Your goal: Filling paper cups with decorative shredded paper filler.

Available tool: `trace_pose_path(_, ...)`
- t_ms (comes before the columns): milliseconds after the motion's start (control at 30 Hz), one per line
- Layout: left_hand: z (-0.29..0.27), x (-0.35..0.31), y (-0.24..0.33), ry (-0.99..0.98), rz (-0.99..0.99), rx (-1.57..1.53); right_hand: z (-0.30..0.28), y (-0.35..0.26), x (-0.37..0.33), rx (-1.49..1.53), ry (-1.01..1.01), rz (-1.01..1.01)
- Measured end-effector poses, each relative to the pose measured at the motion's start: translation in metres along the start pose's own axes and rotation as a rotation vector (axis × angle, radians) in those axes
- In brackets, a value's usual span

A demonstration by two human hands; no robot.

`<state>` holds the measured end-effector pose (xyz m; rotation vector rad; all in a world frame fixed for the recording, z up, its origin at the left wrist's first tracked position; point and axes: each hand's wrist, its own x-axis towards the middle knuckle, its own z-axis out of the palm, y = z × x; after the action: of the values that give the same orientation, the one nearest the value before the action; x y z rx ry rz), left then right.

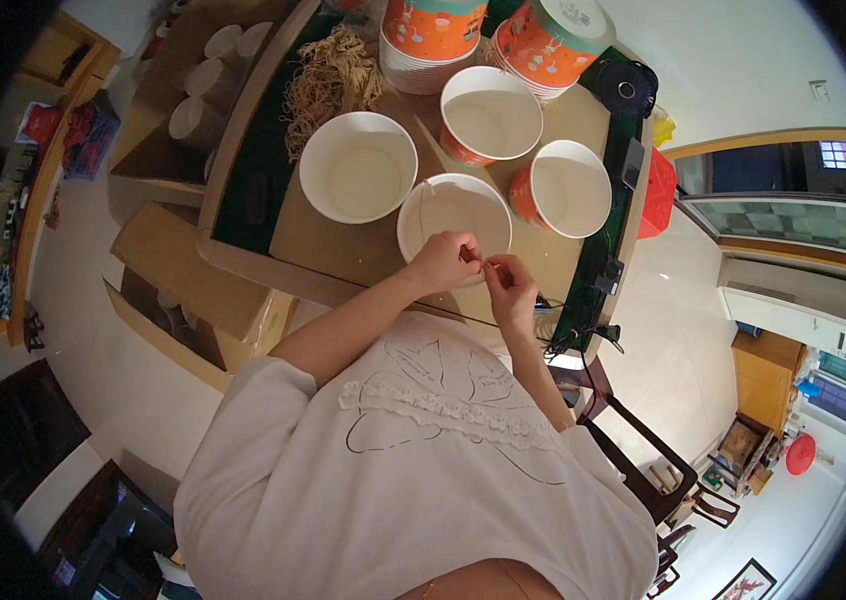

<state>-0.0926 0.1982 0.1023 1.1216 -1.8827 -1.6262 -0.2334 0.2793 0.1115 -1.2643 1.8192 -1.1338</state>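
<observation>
At the near edge of the table, a white-lined paper bucket [455, 205] stands right in front of me. A thin tan string [422, 207] hangs over its far rim and runs down inside toward my fingers. My left hand [446, 262] is closed in a pinch on the string at the bucket's near rim. Close beside it, my right hand [511, 287] pinches too, its fingertips almost touching the left ones. The string between the fingertips is mostly hidden. A tangled heap of tan strings [335, 85] lies at the far left of the table.
Around the bucket stand three more open buckets, at left [358, 168], behind [491, 113] and right [570, 190]. Orange bucket stacks [433, 40] rise at the back. Cardboard boxes [198, 285] stand on the floor at left. A black fan-like device [627, 88] and cables lie along the right edge.
</observation>
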Motion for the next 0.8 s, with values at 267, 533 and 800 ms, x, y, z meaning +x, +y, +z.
trace_pose_path(267,-0.006,0.001,0.008,-0.147,-0.254,-0.193,-0.001,-0.004,0.0,-0.004,-0.002,0.014)
trace_pose_path(533,-0.001,0.002,0.0,-0.062,-0.197,-0.253,-0.002,-0.009,-0.001,-0.05,-0.03,0.009)
trace_pose_path(800,-0.005,0.003,0.003,-0.089,-0.317,-0.396,-0.003,0.001,-0.001,-0.094,-0.035,-0.026)
